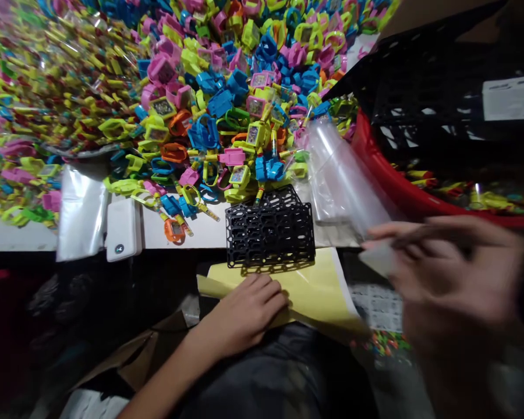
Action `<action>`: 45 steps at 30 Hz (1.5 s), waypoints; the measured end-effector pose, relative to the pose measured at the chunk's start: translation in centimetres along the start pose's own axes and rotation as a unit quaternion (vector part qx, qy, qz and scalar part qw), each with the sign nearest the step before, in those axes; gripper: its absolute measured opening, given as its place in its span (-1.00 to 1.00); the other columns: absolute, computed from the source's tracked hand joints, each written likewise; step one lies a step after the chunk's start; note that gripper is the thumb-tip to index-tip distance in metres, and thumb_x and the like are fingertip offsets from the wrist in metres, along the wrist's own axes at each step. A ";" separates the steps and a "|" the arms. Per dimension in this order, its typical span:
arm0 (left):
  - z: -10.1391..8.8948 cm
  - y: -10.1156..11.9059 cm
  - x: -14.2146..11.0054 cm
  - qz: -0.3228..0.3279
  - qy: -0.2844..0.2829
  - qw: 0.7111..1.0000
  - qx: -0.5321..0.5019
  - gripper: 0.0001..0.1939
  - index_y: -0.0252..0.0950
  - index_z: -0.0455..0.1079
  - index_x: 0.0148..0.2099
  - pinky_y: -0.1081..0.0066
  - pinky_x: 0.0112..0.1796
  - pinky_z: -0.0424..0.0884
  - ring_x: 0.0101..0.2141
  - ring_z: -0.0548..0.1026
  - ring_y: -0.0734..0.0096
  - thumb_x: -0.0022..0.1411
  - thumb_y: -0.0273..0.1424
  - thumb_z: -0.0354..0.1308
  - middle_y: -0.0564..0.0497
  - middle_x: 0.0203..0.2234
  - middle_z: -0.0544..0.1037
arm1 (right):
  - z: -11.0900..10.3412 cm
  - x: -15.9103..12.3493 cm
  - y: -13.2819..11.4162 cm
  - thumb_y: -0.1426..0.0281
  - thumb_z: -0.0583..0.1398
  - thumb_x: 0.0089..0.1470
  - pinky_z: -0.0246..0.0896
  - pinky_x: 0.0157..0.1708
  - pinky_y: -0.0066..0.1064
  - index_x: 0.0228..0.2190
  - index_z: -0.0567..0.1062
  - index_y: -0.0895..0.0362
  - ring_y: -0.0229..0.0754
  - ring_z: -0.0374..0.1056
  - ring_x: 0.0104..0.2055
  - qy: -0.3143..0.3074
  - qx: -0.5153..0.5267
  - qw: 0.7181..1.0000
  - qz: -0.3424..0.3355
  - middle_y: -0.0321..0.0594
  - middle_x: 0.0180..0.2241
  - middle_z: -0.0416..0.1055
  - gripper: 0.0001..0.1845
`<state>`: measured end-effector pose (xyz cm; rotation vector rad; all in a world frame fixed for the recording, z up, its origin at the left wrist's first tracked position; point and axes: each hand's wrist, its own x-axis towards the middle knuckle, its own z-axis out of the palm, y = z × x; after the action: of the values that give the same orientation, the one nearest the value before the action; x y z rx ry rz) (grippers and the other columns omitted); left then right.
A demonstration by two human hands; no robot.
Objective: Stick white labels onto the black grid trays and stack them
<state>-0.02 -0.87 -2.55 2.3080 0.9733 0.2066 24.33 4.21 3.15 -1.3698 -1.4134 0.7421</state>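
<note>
My left hand (257, 302) lies palm down on a yellow paper sheet (318, 291) over my lap, fingers loosely bent and resting flat; its thumb is hidden. The sheet's edge curls up at the left. Off to the right, my right hand (458, 273) is raised and blurred by motion. Its fingers pinch a small pale flat piece (378, 259), too smeared to name further. Just beyond the left hand, a black plastic lattice tray (271, 233) overhangs the table edge. Behind it lies a heap of colourful toy watches (218, 105), some with small candy-like tubes attached.
A clear plastic bag (340, 174) lies beside a red tub (388, 169) and a black crate (436, 87). Left along the table edge are a white power bank (123, 227) and a silvery plastic bag (82, 203). A large bag of yellow-red tubes (82, 81) stands at upper left.
</note>
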 end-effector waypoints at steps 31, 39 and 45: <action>1.3 -1.5 2.3 -0.097 0.100 0.989 0.037 -0.83 -0.31 0.29 -0.04 -0.33 0.45 0.05 0.55 -0.40 -0.20 0.42 -0.64 0.01 -0.32 0.58 -0.40 | 7.0 -3.2 6.5 0.24 0.30 0.23 0.50 -0.16 -0.17 0.06 0.36 0.03 0.06 0.62 -0.11 -0.060 -0.125 0.973 0.185 -0.10 -0.11 0.65 -0.58; 1.5 -2.0 1.9 -0.060 0.081 0.992 0.080 -0.75 -0.32 0.32 -0.05 -0.40 0.46 -0.05 0.55 -0.41 -0.17 0.33 -0.69 0.00 -0.25 0.58 -0.12 | 7.1 -2.6 6.7 0.24 0.29 0.22 0.30 -0.24 -0.23 0.05 0.36 0.01 0.11 0.59 -0.17 -0.083 -0.202 0.958 0.184 -0.16 -0.16 0.67 -0.60; 1.6 -2.0 2.0 -0.062 0.075 0.989 0.115 -0.71 -0.35 0.35 -0.06 -0.44 0.44 0.00 0.54 -0.41 -0.24 0.25 -0.72 0.00 -0.30 0.57 -0.09 | 7.0 -2.5 5.7 0.29 0.26 0.30 0.21 -0.20 -0.24 0.07 0.32 0.04 0.18 0.57 -0.07 -0.109 -0.247 0.951 0.150 -0.13 -0.14 0.66 -0.63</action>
<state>0.85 0.83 -5.22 2.4565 1.2698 0.2291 19.51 4.24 -4.91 -1.9732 -1.6575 0.7833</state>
